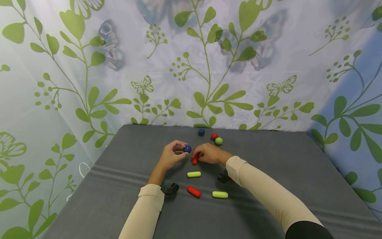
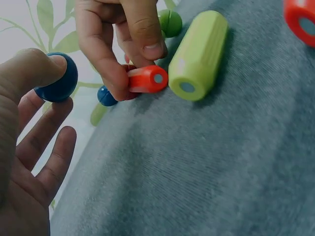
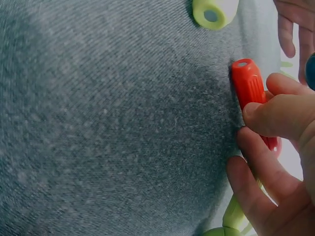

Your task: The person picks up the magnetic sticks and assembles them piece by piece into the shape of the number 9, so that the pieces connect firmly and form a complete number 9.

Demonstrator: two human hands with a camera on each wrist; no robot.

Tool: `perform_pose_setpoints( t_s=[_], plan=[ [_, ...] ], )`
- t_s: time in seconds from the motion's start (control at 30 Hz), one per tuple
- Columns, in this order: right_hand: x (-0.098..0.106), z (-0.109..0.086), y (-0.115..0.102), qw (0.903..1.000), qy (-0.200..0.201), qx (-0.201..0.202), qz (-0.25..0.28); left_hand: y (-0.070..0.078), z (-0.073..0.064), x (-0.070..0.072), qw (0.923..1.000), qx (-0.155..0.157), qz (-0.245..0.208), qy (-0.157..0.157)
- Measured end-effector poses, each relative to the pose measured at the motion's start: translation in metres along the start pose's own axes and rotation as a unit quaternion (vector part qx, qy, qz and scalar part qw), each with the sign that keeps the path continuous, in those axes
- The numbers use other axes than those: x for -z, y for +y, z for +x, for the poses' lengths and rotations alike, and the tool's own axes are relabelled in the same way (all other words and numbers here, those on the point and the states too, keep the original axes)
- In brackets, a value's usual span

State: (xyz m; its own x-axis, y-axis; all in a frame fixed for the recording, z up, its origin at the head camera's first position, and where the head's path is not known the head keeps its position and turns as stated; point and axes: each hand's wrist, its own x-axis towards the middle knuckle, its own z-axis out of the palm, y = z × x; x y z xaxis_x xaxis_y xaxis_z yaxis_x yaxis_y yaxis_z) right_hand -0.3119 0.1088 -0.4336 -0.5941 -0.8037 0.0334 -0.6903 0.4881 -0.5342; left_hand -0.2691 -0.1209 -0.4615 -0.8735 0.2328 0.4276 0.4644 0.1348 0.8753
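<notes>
My left hand (image 1: 171, 155) holds a dark blue ball (image 1: 187, 149) between thumb and fingertips, above the grey cloth; the other fingers are spread in the left wrist view. To its right, my right hand (image 1: 210, 153) pinches a short red rod (image 3: 248, 83) between thumb and fingers, low over the cloth. A round grey disc shows in the end of this ridged rod. Just nearer than the hands lies a yellow-green rod (image 1: 194, 174). Closer still are another red rod (image 1: 194, 192) and a second yellow-green rod (image 1: 220, 195).
Behind the hands, toward the table's far edge, are another blue ball (image 1: 201, 132), a red ball (image 1: 214, 136) and a green ball (image 1: 219, 141). Grey cloth covers the table (image 1: 268, 156). A leaf-patterned curtain (image 1: 167, 83) hangs behind it. Both wrists carry black cameras.
</notes>
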Motion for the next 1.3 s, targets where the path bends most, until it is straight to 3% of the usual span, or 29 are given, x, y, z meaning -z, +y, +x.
perform_pose_setpoints(
  t_s=[0.1,0.63,0.9,1.17,1.3],
  plan=[
    [-0.001,0.002,-0.001,1.0000,-0.002,-0.002,-0.009,-0.006,-0.002,0.000,1.0000,0.003,0.006,0.002],
    [0.000,0.007,0.000,0.9993,0.017,0.009,-0.033,-0.010,-0.009,-0.001,0.9993,0.036,-0.001,-0.006],
    [0.001,0.010,0.004,0.9989,0.014,0.016,-0.041,-0.006,-0.018,-0.001,0.9991,0.029,0.002,-0.032],
    [0.004,0.010,0.006,0.9993,0.016,0.023,-0.025,-0.007,-0.023,-0.005,0.9944,0.037,0.055,-0.083],
    [0.004,0.011,0.008,0.9994,0.015,0.026,-0.018,-0.004,-0.024,-0.008,0.9928,0.038,0.065,-0.094]
  ],
)
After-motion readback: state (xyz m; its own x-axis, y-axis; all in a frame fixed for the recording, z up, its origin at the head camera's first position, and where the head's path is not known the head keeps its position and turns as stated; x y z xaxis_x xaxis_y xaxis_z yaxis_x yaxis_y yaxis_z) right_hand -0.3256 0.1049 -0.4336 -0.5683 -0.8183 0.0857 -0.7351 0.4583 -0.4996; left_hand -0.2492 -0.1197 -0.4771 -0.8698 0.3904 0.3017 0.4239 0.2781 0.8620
